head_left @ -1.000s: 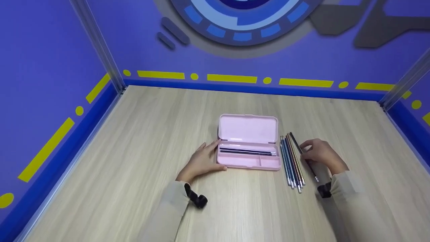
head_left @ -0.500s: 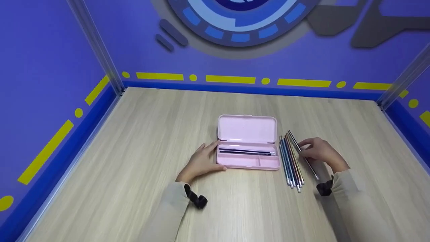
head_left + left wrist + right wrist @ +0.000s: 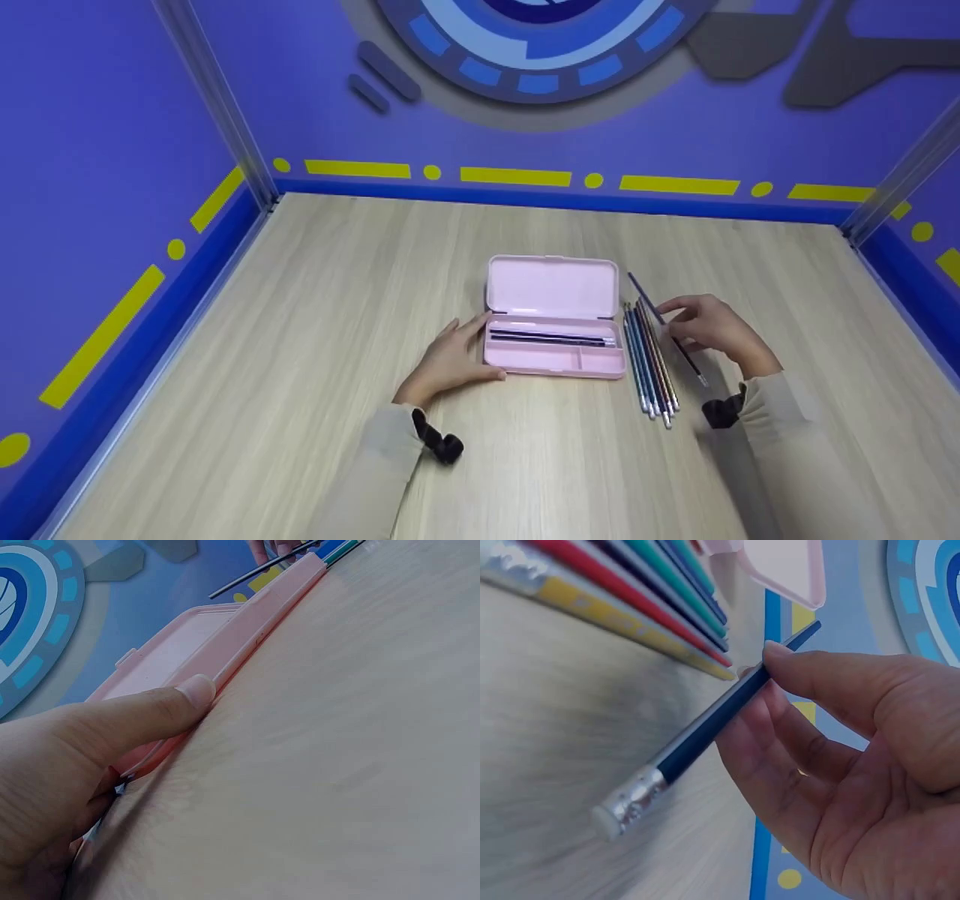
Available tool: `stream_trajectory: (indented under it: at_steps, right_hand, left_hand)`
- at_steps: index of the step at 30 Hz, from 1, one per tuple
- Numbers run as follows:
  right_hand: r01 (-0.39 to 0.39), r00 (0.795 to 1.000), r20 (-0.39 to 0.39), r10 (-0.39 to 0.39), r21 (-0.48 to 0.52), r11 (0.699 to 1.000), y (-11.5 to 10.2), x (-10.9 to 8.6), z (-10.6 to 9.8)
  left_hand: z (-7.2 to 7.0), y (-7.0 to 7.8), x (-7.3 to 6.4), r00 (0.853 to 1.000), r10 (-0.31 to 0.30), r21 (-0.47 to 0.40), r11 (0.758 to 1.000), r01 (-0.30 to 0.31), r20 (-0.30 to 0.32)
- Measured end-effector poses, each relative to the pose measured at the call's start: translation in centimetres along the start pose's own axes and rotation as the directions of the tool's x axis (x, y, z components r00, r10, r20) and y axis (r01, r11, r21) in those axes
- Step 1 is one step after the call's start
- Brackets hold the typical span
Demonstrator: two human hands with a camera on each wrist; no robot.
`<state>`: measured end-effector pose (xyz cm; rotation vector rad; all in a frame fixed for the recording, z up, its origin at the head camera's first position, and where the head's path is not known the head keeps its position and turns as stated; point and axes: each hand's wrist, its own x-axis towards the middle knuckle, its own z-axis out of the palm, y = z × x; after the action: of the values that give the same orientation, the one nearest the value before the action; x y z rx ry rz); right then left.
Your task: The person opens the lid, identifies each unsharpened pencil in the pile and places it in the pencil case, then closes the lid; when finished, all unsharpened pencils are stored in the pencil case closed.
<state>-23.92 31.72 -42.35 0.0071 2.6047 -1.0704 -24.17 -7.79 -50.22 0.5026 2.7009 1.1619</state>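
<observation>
A pink pencil case lies on the table with its lid raised. Inside its long back compartment are dark pencils with white erasers. My left hand grips the case's left end, the thumb against the front wall in the left wrist view and the other fingers partly hidden. My right hand pinches a dark pencil between thumb and fingers, its eraser end pointing back toward me. The pencil is tilted and raised off the table. Just left of it lie several coloured pencils side by side.
The wooden table is walled by blue panels at the back and sides. In the case's front part, a divider separates two smaller compartments. A black strap sits at my left wrist, another strap at my right.
My right hand has lifted the dark pencil off the table and moved it slightly up and left, its tip swinging toward the case. The left hand and case have stayed put.
</observation>
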Motion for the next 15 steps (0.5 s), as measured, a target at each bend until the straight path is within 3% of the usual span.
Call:
stream_trajectory:
  at_steps: [15]
  right_hand:
    - [0.145,0.985,-0.092,-0.146,-0.024,0.989,-2.7,0.8,0.4]
  left_hand:
    - [0.1,-0.1,-0.1,1.000,0.019,0.012,1.000,-0.019,-0.002]
